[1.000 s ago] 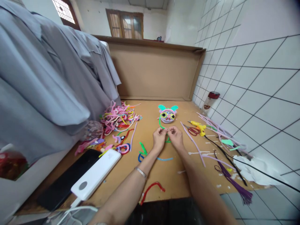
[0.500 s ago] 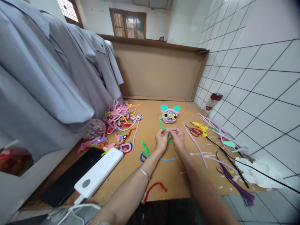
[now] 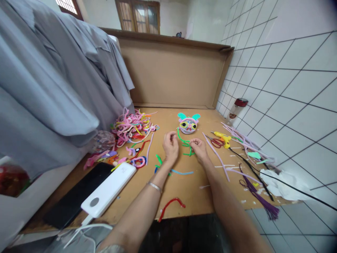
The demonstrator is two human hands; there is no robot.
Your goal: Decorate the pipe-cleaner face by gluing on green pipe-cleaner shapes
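Observation:
My right hand [image 3: 199,147] pinches a bent green pipe cleaner [image 3: 190,149] over the middle of the table. Its long end curves up toward a small animal-face craft piece [image 3: 188,125] with teal ears and yellow-ringed eyes; I cannot tell whether the two touch. To the left of the green piece, my left hand [image 3: 171,146] holds nothing, its fingers loosely curled and apart from the thumb. Near my left wrist lie short green pipe cleaner pieces [image 3: 159,160] and a blue strip [image 3: 182,172]. A red bent pipe cleaner [image 3: 172,204] rests near the front edge.
At left are a heap of pink pipe cleaners [image 3: 130,126], a white power bank [image 3: 109,189] and a black phone-like slab [image 3: 79,195]. Red-handled scissors [image 3: 218,142], a yellow glue gun [image 3: 223,137], lilac pipe cleaners [image 3: 243,142] and a purple tassel [image 3: 259,198] lie right.
My left hand has let go of the green pipe cleaner and moved left, away from my right hand. My right hand keeps its pinch. The view has shifted slightly.

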